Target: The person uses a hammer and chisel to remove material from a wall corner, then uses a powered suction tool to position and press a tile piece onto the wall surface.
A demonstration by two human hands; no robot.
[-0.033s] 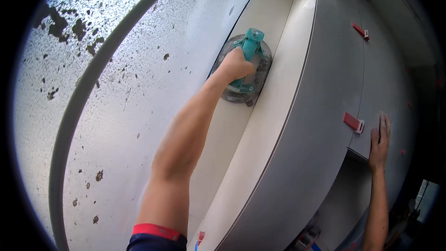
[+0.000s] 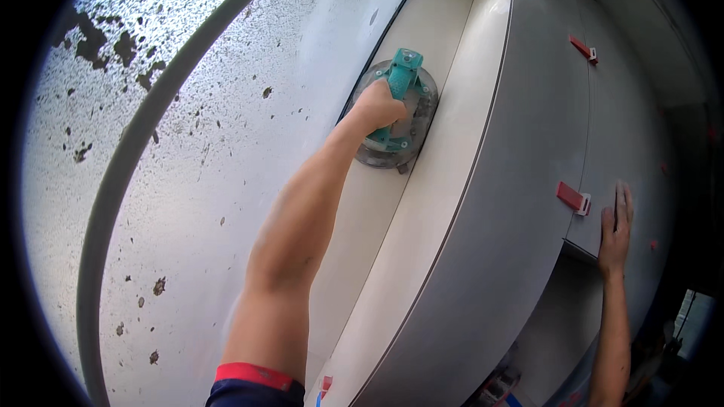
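Note:
My left hand (image 2: 379, 108) is closed around the green handle of a tile vibrator (image 2: 406, 62). Its oval, greyish see-through base lies against the narrow cream tile (image 2: 437, 19), beside the joint with the neighbouring strip. To the right, my right hand (image 2: 615, 235) rests flat with its fingers stretched out on a large grey tile (image 2: 612, 143). A red levelling wedge (image 2: 571, 197) in a white clip sits close to that hand, above the corner of a rectangular opening (image 2: 558, 309).
A thick grey hose or pipe (image 2: 139, 136) curves down the left side in front of a speckled whitish surface (image 2: 226, 143). More red wedges (image 2: 582, 50) line the tile joints at right. Another red wedge (image 2: 326, 386) is at the bottom. Dark clutter shows at lower right.

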